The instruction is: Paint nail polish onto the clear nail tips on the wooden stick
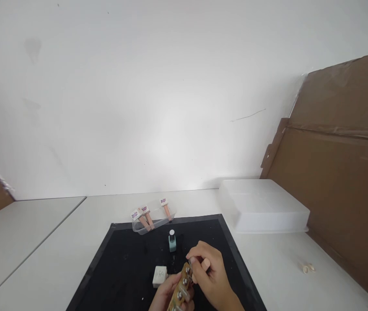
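Near the bottom centre, my left hand (pixel 167 292) is wrapped round a yellowish strip (pixel 183 283) with several shiny metal parts along it. The strip slants up to the right. My right hand (pixel 212 276) is closed at the strip's upper end, its thumb and index finger pinched on something small that I cannot make out. A pinkish cylindrical piece (pixel 206 264) sticks out between its fingers. Left of the strip, close to my left hand, sits a small white box (pixel 160 274). A teal bottle with a white cap (pixel 172 242) stands beyond my hands.
A black mat (pixel 128 259) lies under my hands. At its back edge, a clear tray (pixel 155 223) holds pinkish sticks with white labels. A white plastic bin (pixel 264 207) is at the right, with small cream rings (pixel 306 269) nearer. Cardboard (pixel 342 172) stands far right.
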Available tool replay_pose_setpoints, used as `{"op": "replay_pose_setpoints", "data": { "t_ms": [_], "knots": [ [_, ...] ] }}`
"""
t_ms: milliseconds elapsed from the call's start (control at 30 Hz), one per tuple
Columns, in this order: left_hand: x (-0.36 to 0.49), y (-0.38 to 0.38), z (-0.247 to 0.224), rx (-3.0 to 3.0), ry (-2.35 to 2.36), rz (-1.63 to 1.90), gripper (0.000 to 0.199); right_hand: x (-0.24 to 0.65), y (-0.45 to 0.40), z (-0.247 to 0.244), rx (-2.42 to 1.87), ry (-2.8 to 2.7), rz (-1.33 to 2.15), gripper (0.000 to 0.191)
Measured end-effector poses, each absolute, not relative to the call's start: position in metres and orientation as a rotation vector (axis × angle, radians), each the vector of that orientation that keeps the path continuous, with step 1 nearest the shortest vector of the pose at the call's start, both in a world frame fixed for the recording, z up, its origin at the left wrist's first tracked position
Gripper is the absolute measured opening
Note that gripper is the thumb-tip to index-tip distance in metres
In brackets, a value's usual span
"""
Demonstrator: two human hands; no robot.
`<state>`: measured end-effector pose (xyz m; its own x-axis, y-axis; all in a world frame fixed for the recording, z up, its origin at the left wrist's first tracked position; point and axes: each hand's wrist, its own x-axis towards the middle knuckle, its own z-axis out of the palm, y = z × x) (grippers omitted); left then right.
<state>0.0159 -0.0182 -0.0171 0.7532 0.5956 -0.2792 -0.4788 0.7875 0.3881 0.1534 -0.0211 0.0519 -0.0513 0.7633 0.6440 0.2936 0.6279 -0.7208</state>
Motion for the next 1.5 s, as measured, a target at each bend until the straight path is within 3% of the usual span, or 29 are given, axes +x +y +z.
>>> {"op": "replay_pose_setpoints", "data": {
  "t_ms": [233, 433, 1000, 1300, 1500],
  "knots": [
    [0.018, -0.020, -0.022, 0.308, 0.407, 0.647, 0.028, 0.153, -0.020, 0.052, -0.891, -1.581, 0.484, 0.018],
    [0.020, -0.019, -0.022, 0.329, 0.414, 0.647, 0.026, 0.149, -0.024, 0.050, -0.859, -1.472, 0.735, 0.017],
    [0.020, -0.020, -0.009, 0.349, 0.521, 0.648, 0.027, 0.141, -0.026, 0.056, -0.848, -1.593, 0.702, 0.019],
    [0.020, -0.021, -0.006, 0.371, 0.508, 0.643, 0.015, 0.142, -0.025, 0.049, -0.820, -1.567, 0.676, 0.018],
    [0.017, -0.022, -0.010, 0.343, 0.488, 0.606, 0.023, 0.144, -0.026, 0.050, -0.820, -1.562, 0.641, 0.023]
  ]
}}
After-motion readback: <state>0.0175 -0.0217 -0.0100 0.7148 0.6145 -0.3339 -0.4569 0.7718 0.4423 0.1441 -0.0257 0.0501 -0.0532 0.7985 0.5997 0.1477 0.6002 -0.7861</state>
